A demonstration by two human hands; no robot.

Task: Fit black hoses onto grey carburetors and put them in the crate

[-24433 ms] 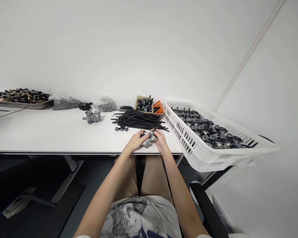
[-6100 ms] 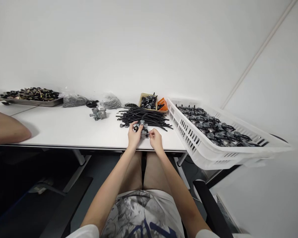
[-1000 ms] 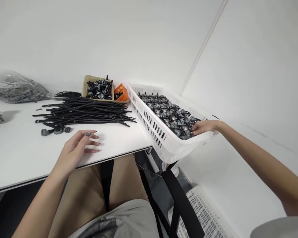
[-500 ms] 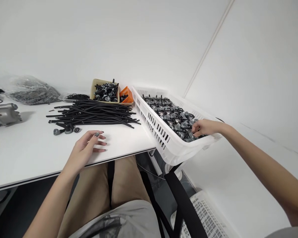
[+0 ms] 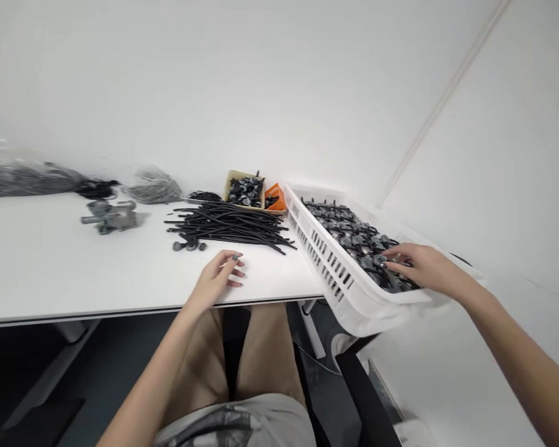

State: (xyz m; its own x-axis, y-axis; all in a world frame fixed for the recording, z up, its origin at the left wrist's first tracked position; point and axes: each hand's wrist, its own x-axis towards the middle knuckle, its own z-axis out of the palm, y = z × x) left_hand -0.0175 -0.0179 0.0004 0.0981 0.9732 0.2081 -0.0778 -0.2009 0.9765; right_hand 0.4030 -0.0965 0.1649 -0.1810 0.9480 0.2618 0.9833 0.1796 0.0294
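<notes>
My left hand (image 5: 218, 276) rests at the table's front edge with its fingers apart, holding nothing. Nearest to it lie a few loose dark fittings (image 5: 189, 243) and a pile of black tubes (image 5: 233, 225). On the right, my right hand (image 5: 414, 264) reaches over the near end of a white slotted basket (image 5: 323, 257). Its thumb and fingertips pinch a round grey fitting (image 5: 379, 260). Many similar grey fittings with short black tubes (image 5: 340, 223) fill the basket in rows.
Behind the tubes stand a cream bin (image 5: 233, 180) of fittings and a small orange basket (image 5: 276, 194). A grey metal device (image 5: 109, 215) sits to the left, near clear bags (image 5: 151, 184) of small parts. A black chair armrest (image 5: 366, 397) is below the basket.
The view has swung left, so more of the table shows. My right hand has lifted slightly, and a round grey fitting shows at its fingertips. My left hand keeps its pose.
</notes>
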